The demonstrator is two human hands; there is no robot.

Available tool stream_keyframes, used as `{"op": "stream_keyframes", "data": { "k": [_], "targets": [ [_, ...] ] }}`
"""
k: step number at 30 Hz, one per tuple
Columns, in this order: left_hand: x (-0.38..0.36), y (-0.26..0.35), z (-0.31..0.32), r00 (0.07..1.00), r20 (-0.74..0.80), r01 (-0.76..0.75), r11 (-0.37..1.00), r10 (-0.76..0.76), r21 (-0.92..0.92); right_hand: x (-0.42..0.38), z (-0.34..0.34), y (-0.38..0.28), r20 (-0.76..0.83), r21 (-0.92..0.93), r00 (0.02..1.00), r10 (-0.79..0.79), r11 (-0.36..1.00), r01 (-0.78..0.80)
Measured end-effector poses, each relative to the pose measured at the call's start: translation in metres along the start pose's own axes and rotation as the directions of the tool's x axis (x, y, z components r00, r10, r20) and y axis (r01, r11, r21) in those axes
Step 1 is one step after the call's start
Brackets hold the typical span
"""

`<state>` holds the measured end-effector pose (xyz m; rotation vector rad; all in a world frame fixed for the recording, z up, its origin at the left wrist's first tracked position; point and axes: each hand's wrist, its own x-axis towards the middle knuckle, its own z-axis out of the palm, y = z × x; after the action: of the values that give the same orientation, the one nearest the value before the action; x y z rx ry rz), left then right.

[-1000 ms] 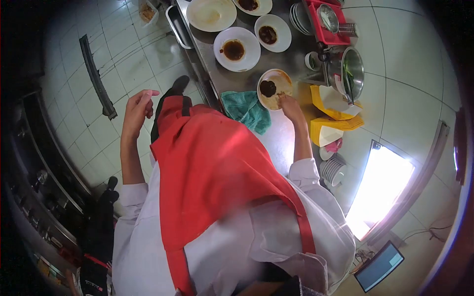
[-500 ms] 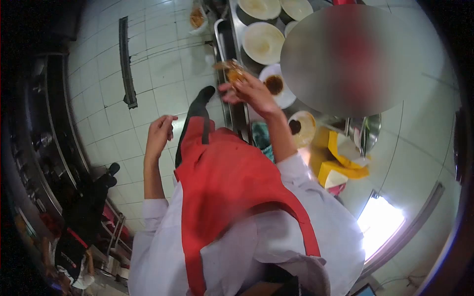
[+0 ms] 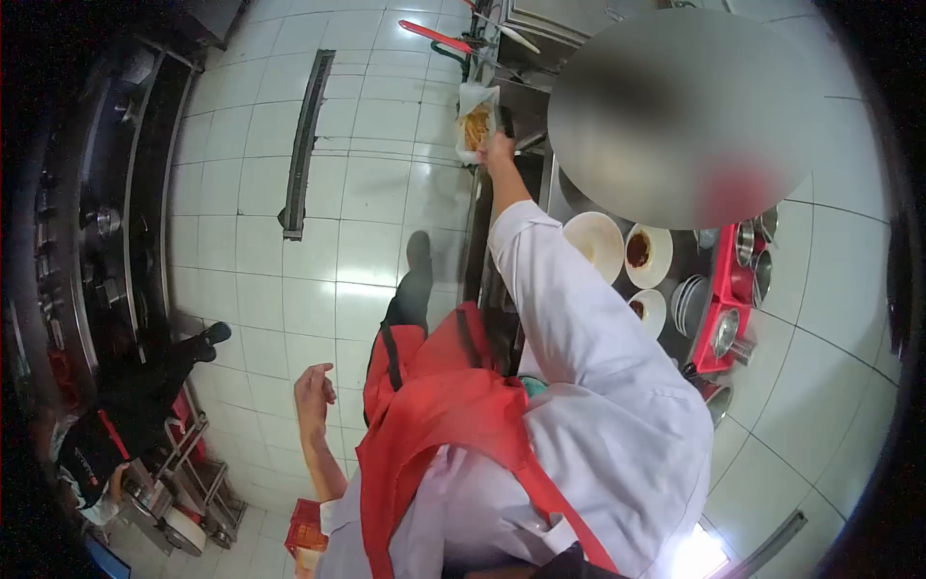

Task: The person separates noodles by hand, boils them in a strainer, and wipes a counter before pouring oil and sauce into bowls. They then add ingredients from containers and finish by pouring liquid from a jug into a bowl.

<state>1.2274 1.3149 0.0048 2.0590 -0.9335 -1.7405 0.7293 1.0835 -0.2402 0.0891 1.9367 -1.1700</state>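
Observation:
My right hand (image 3: 497,152) is stretched far forward, at the near right corner of a white container (image 3: 465,154) at the counter's left edge. Golden-brown strips of food (image 3: 476,125) lie inside it. The fingers of this hand are blurred and partly hidden, so I cannot make out what they grip. Low on the left, my left hand (image 3: 314,391) hangs over the floor. Its fingers are loosely curled and apart, with nothing visible in them.
Bowls stand on the counter to the right, including a white bowl (image 3: 595,241) and one with dark red sauce (image 3: 639,249). Beyond them sit stacked plates (image 3: 689,304) and a red rack (image 3: 719,328). A red-handled tool (image 3: 434,37) juts out ahead. Another person (image 3: 111,425) is at far left.
My right hand has moved forward from above the bowls to the white container. The clear plastic bag with orange-brown contents that it held is no longer visible. My view has shifted along the counter.

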Motion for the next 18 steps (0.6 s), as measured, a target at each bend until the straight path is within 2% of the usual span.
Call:
{"op": "stream_keyframes", "data": {
  "k": [1, 3, 5, 7, 8, 9, 10, 12, 14, 16, 18],
  "targets": [
    [0.004, 0.001, 0.004, 1.0, 0.014, 0.0, 1.0, 0.0, -0.014, -0.005, 0.002, 0.001, -0.006, 0.003, 1.0, 0.013, 1.0, -0.013],
    [0.01, 0.01, 0.015, 0.999, 0.036, -0.02, 1.0, 0.019, 0.016, -0.023, 0.002, 0.005, 0.105, -0.126, 0.984, -0.144, 0.98, 0.156],
    [0.023, 0.029, 0.032, 0.994, 0.108, -0.038, 0.998, 0.032, 0.053, -0.063, 0.002, 0.028, 0.259, -0.019, 0.949, -0.181, 0.981, 0.193],
    [0.034, 0.049, 0.05, 0.979, 0.197, -0.08, 0.991, 0.057, 0.111, -0.162, -0.01, 0.026, 0.336, 0.08, 0.907, -0.255, 0.967, 0.242],
    [0.04, 0.058, 0.062, 0.965, 0.251, -0.111, 0.987, 0.078, 0.12, -0.186, -0.018, 0.048, 0.44, 0.02, 0.85, -0.291, 0.949, 0.315],
    [0.046, 0.067, 0.072, 0.942, 0.321, -0.145, 0.98, 0.095, 0.137, -0.234, -0.038, 0.051, 0.529, 0.046, 0.779, -0.337, 0.928, 0.37],
    [0.051, 0.076, 0.081, 0.916, 0.389, -0.178, 0.966, 0.093, 0.188, -0.285, -0.061, 0.031, 0.586, -0.102, 0.774, -0.24, 0.926, 0.364],
    [0.057, 0.09, 0.11, 0.86, 0.503, -0.256, 0.924, 0.083, 0.285, -0.353, -0.111, 0.018, 0.623, -0.137, 0.747, -0.231, 0.909, 0.394],
    [0.056, 0.1, 0.138, 0.776, 0.63, -0.34, 0.869, 0.044, 0.359, -0.408, -0.17, 0.009, 0.551, -0.134, 0.761, -0.343, 0.864, 0.486],
    [0.05, 0.102, 0.158, 0.678, 0.734, -0.418, 0.842, 0.039, 0.342, -0.445, -0.229, 0.031, 0.346, -0.106, 0.759, -0.551, 0.781, 0.615],
    [0.035, 0.097, 0.181, 0.603, 0.798, -0.463, 0.804, -0.022, 0.372, -0.495, -0.302, 0.042, 0.074, -0.354, 0.91, -0.408, 0.842, 0.407]
  ]
}}
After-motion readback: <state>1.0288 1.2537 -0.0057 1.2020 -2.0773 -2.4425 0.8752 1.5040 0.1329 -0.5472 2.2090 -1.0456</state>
